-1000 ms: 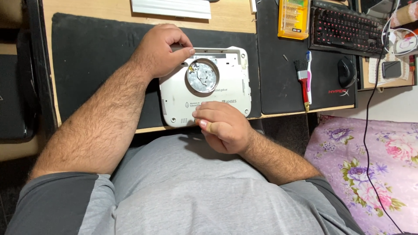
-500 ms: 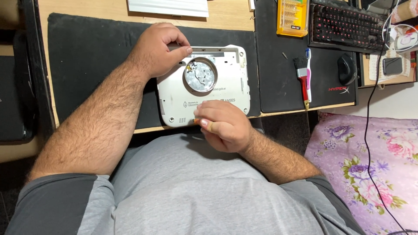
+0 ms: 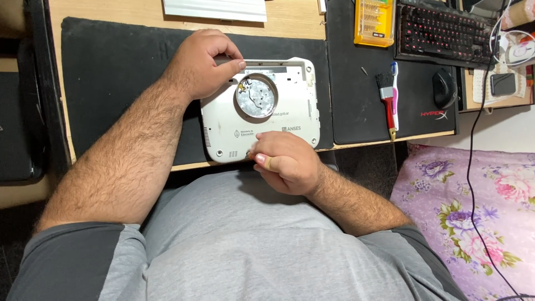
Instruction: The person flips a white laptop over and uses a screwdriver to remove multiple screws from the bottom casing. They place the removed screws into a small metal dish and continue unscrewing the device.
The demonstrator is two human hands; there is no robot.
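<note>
Under right hand (image 3: 284,164), laptop (image 3: 262,114) edge hidden

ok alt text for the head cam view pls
Seen from above, a person's left hand grips the far edge of a white device casing with a round metal plate, while the right hand holds its near edge. It lies on a black desk mat; brush and keyboard sit right.

Two hands: left hand (image 3: 203,64), right hand (image 3: 284,161). One white device casing (image 3: 290,111) with one round metal opening (image 3: 256,96). One black mat (image 3: 111,72) under it, one second black mat (image 3: 356,83) beside. One red brush (image 3: 387,100), one toothbrush (image 3: 395,83). One yellow bit case (image 3: 374,21). One keyboard (image 3: 443,30), one black mouse (image 3: 444,88). One wooden tabletop (image 3: 290,22). One floral cloth (image 3: 473,212).
</note>
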